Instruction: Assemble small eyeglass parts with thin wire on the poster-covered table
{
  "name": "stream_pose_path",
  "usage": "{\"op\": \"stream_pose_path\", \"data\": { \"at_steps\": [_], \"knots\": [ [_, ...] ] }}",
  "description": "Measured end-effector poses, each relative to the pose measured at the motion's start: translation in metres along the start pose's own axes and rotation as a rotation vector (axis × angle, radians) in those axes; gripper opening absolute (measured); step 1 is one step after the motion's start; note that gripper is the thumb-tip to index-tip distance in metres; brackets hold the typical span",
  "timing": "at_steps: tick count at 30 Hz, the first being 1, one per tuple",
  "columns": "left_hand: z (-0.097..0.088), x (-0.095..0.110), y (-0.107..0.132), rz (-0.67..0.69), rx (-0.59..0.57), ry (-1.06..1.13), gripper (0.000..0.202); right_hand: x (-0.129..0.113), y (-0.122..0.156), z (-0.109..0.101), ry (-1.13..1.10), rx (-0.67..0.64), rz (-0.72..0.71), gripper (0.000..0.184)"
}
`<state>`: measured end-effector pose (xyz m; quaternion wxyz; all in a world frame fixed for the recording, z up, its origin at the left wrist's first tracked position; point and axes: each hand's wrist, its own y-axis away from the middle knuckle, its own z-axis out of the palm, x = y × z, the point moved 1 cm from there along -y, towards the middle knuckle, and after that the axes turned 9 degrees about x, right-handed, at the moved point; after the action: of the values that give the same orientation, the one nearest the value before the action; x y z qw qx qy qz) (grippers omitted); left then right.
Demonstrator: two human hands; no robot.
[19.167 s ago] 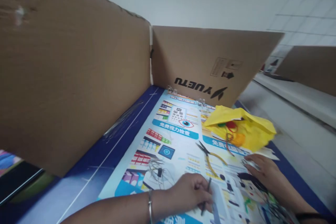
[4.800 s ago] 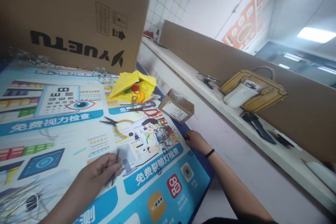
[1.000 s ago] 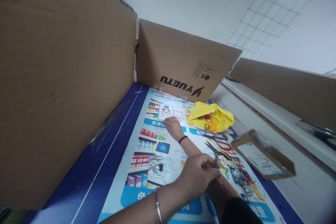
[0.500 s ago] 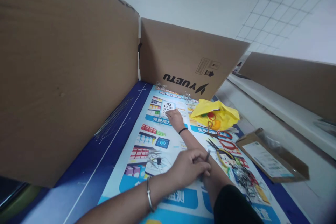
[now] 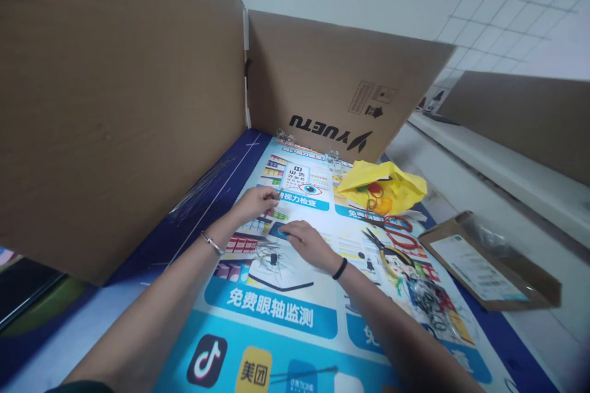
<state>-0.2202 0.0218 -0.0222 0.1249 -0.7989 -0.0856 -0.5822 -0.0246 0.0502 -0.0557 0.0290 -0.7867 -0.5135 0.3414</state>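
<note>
While our left hand (image 5: 258, 201) pinches shut, contents unclear, our right hand (image 5: 308, 244) lies open at 2 o'clock of the wires (image 5: 271, 258); pliers (image 5: 385, 250) untouched.

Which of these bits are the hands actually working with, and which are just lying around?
In use: left hand, right hand, wire pile beside them, poster underneath.
Lying about: yellow bag, scissors, pliers, cardboard box, wire tangle.
</note>
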Motion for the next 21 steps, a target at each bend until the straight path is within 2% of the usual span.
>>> {"op": "stream_pose_path", "data": {
  "at_steps": [4,9,14,17,19,21],
  "knots": [
    [0.009,-0.015,0.000,-0.048,-0.126,-0.010,0.011,-0.016,0.001,0.006,0.123,-0.058,-0.065,0.029],
    [0.019,-0.020,0.003,-0.122,-0.283,-0.025,0.014,-0.028,0.009,0.010,0.204,-0.090,-0.112,0.025],
    [0.025,-0.019,0.009,-0.158,-0.371,-0.065,0.013,-0.028,0.023,0.013,0.125,-0.039,-0.180,0.024],
    [0.028,-0.015,0.011,-0.018,-0.384,-0.227,0.009,-0.020,0.028,0.007,0.033,0.188,-0.208,0.025],
    [0.030,-0.011,0.013,0.159,-0.366,-0.380,0.011,-0.011,0.028,0.000,0.070,0.350,-0.128,0.025],
    [0.035,-0.007,0.017,0.316,-0.313,-0.543,0.015,-0.001,0.027,-0.006,0.160,0.412,-0.034,0.026]
  ]
}}
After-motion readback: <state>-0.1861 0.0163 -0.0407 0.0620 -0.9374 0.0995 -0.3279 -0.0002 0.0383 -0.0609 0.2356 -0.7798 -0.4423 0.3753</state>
